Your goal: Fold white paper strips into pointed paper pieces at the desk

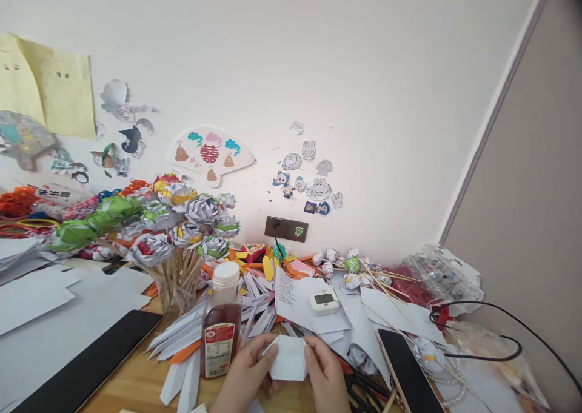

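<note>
Both hands pinch a small folded white paper piece (288,358) low at the front of the wooden tabletop (136,382); the left hand (245,376) has its grip closed on the paper's left edge, thumb on top; the right hand (325,373) grips the right edge likewise; a white-capped bottle of brown liquid (221,322) stands just left of them; a dark phone (407,370) lies to the right; paper flowers on sticks (182,231) fill a glass jar behind.

A folded paper (288,358) sits between both hands at the tabletop's (136,376) near edge. A bottle (221,322) stands just left; paper flowers in a jar (177,288) behind it. A phone (407,370) lies right.
</note>
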The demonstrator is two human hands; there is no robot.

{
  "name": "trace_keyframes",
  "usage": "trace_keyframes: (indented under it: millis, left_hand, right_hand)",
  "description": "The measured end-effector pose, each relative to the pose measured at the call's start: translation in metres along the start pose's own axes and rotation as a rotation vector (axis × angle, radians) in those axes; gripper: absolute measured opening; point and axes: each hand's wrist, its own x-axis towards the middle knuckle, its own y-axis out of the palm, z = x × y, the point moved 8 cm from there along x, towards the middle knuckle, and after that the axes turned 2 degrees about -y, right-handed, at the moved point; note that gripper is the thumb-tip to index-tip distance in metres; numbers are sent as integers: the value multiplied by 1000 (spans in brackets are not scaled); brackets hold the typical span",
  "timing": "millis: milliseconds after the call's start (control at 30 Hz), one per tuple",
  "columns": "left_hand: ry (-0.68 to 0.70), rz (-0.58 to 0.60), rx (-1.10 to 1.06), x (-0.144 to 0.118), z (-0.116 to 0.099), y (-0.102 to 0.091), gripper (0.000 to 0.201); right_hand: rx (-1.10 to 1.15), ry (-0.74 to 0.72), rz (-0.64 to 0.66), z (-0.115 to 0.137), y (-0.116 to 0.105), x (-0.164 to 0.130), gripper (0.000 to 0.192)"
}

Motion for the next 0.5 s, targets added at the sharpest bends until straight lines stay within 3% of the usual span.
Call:
trace_keyframes:
  millis: [200,500]
  left_hand:
    - [-37,-7,-111,-4,-4,2,53]
    - [-76,-3,-196,-4,-2,3,43]
  right_hand:
    - [116,34,52,-4,4,0,27]
    - [127,36,21,-8,0,0,25]
